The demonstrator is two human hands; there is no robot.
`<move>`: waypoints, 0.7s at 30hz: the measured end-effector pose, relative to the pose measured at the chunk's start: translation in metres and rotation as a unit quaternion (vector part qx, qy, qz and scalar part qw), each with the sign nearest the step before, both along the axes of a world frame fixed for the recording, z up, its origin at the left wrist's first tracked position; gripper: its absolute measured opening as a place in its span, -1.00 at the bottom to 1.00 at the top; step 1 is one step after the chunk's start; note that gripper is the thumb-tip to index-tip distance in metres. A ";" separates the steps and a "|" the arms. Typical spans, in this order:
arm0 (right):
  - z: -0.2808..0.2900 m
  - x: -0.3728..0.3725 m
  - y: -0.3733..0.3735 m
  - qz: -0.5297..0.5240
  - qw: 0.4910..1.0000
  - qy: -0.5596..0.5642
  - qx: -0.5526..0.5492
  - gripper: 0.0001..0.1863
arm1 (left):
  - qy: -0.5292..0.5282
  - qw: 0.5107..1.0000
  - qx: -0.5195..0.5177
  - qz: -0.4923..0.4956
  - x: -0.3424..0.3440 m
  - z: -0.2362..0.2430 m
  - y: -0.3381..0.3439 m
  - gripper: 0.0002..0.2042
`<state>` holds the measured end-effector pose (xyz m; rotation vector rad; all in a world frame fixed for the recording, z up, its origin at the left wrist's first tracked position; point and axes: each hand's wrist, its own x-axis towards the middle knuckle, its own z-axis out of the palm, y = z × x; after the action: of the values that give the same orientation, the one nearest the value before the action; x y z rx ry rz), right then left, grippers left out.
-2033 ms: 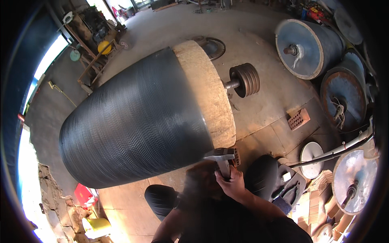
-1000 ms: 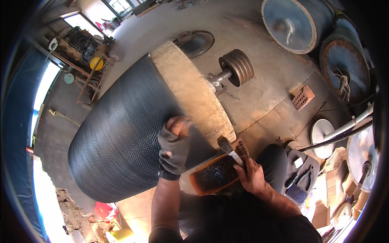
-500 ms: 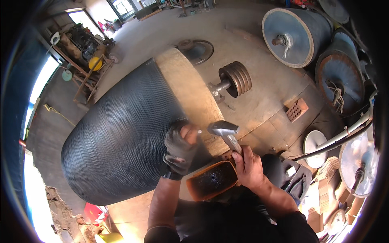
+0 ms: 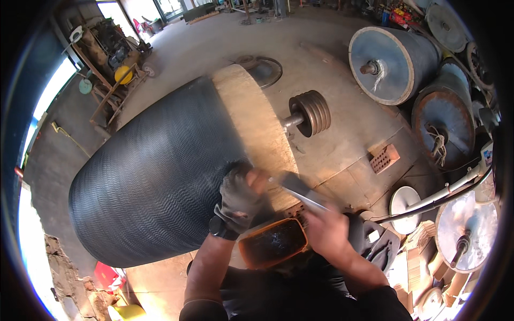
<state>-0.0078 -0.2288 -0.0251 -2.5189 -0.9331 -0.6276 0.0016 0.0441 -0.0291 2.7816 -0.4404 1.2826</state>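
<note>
A big drum [image 4: 144,176], covered in a dark ridged layer with a pale band [image 4: 254,120] at its right end, lies before me. My left hand [image 4: 241,195], in a grey glove with bare fingertips, is closed in a pinch at the border of the dark layer and the band. A tiny bright tip shows at those fingertips, too small to name. My right hand [image 4: 327,230], blurred, grips the handle of a hammer [image 4: 305,195]; the hammer's blurred head is close to the left fingertips. Below the hands sits an orange-rimmed tray [image 4: 247,255] with small shiny bits inside.
A grooved pulley [image 4: 313,113] sticks out on the drum's shaft. Further drums [image 4: 383,67] stand at the right, near a perforated brick [image 4: 384,159]. A pale pipe [image 4: 428,198] and round discs [image 4: 405,208] are at the near right. Machinery [image 4: 110,59] stands far left.
The hammer has swung down and left, closer to my left fingertips, with my right hand now blurred. My left hand keeps its pinch at the band's border. The whole view has shifted slightly.
</note>
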 end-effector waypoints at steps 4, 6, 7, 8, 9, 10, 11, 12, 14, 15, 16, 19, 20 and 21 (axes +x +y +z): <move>0.031 -0.010 0.002 0.069 0.945 0.159 0.276 -0.79 | 0.037 0.999 0.009 0.013 -0.007 0.020 -0.003 -0.57; 0.030 -0.017 -0.007 0.102 0.935 0.067 0.332 -0.80 | 0.054 0.998 0.001 -0.008 -0.002 0.019 -0.001 -0.57; 0.019 -0.021 -0.012 0.100 0.942 0.059 0.315 -0.79 | 0.063 0.998 -0.004 -0.020 -0.002 0.017 -0.001 -0.56; -0.016 -0.014 -0.016 0.069 0.974 0.020 0.216 -0.81 | 0.056 0.998 -0.010 -0.028 0.001 0.018 -0.003 -0.58; -0.004 -0.006 0.003 0.035 0.984 0.080 0.155 -0.81 | 0.053 0.998 -0.006 -0.022 -0.002 0.018 -0.001 -0.59; 0.010 0.002 0.021 0.009 0.988 0.134 0.082 -0.78 | 0.064 0.998 0.000 -0.020 -0.009 0.016 -0.001 -0.60; 0.005 -0.004 0.023 -0.027 0.956 0.272 0.110 -0.74 | 0.071 0.997 -0.007 -0.025 -0.014 0.014 0.000 -0.61; 0.010 -0.008 0.013 0.021 0.952 0.243 0.183 -0.76 | 0.064 0.998 -0.006 -0.027 -0.008 0.013 0.000 -0.61; 0.024 -0.017 -0.008 0.100 0.928 0.184 0.308 -0.80 | 0.067 0.998 -0.015 0.002 -0.005 0.031 -0.015 -0.62; 0.030 -0.016 -0.014 0.138 0.937 0.124 0.296 -0.81 | 0.052 0.999 -0.011 -0.005 -0.003 0.031 -0.013 -0.63; 0.035 -0.012 -0.019 0.177 0.940 0.062 0.284 -0.82 | 0.036 0.999 -0.007 -0.013 -0.001 0.028 -0.010 -0.63; 0.001 0.004 0.024 0.010 0.971 0.198 0.136 -0.78 | 0.037 0.999 0.020 0.009 -0.005 -0.007 0.006 -0.62; -0.009 0.003 0.022 -0.024 0.956 0.273 0.101 -0.75 | 0.049 0.998 0.030 0.021 -0.012 -0.027 0.019 -0.61; -0.007 0.008 0.015 -0.003 0.949 0.263 0.172 -0.75 | 0.067 0.997 0.034 0.027 -0.013 -0.007 0.006 -0.59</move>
<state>0.0006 -0.2135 -0.0319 -2.1981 -0.5616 -0.0859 -0.0112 0.0504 -0.0365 2.9327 -0.4104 1.1017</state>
